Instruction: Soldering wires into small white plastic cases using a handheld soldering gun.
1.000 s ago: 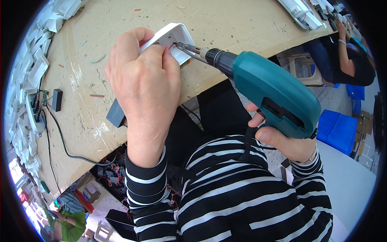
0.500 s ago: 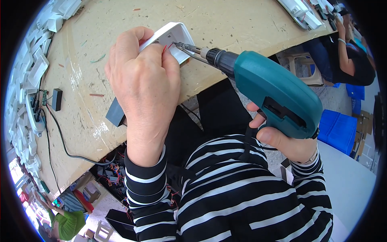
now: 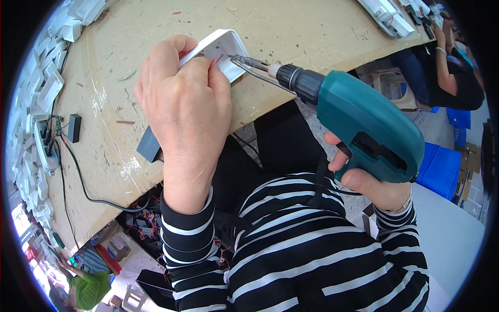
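Observation:
A white open plastic housing (image 3: 223,39) is tilted near the table's edge, and my left hand (image 3: 184,99) is closed around its near side. Short red wires (image 3: 215,61) stick up inside it by my fingertips. The grip of a green pistol-shaped soldering gun (image 3: 369,122) is in my right hand (image 3: 361,179). Its thin metal tip and feed tube point left into the housing's mouth, slightly apart from the wires. What my left fingers pinch inside the housing is hidden.
A dark grey block (image 3: 149,145) lies beside my left wrist. Many white housings (image 3: 49,93) are heaped along the left, near a black cable (image 3: 88,200) and a small black box (image 3: 74,128). A bin of wired parts (image 3: 140,223) sits below the table edge. Other people are at both sides.
The soldering gun has moved a little right and down, and its tip has drawn back from the red wires. My left hand and the housing stay almost still.

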Motion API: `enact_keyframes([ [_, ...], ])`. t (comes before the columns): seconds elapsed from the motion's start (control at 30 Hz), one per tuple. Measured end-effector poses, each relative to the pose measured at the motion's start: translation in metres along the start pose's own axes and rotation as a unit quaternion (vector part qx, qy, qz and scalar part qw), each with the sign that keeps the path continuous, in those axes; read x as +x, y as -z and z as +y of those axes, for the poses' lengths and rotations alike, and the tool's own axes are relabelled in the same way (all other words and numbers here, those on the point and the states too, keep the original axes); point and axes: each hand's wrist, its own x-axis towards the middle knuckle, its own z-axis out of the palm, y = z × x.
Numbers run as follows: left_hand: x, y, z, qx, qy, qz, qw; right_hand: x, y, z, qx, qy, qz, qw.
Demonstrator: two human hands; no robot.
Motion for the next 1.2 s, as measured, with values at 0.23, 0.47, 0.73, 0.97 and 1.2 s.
enact_keyframes([
  [0.23, -0.005, 0.017, 0.001, 0.017, 0.006, -0.036, 0.999, -0.010, 0.002, 0.008, 0.089, 0.046, 0.026, 0.995],
  [0.47, -0.015, 0.014, -0.003, -0.019, 0.004, 0.002, 1.000, -0.014, -0.005, 0.008, 0.172, 0.031, 0.072, 0.982],
  [0.73, -0.023, 0.018, 0.007, 0.120, -0.072, 0.077, 0.987, -0.015, -0.001, 0.010, 0.145, 0.043, 0.060, 0.987],
  [0.97, -0.022, 0.015, 0.001, 0.084, -0.101, 0.085, 0.988, -0.014, -0.003, 0.010, 0.147, 0.045, 0.075, 0.985],
  [1.2, -0.018, 0.014, 0.003, 0.027, -0.072, 0.063, 0.995, -0.015, -0.004, 0.006, 0.155, -0.004, 0.088, 0.984],
])
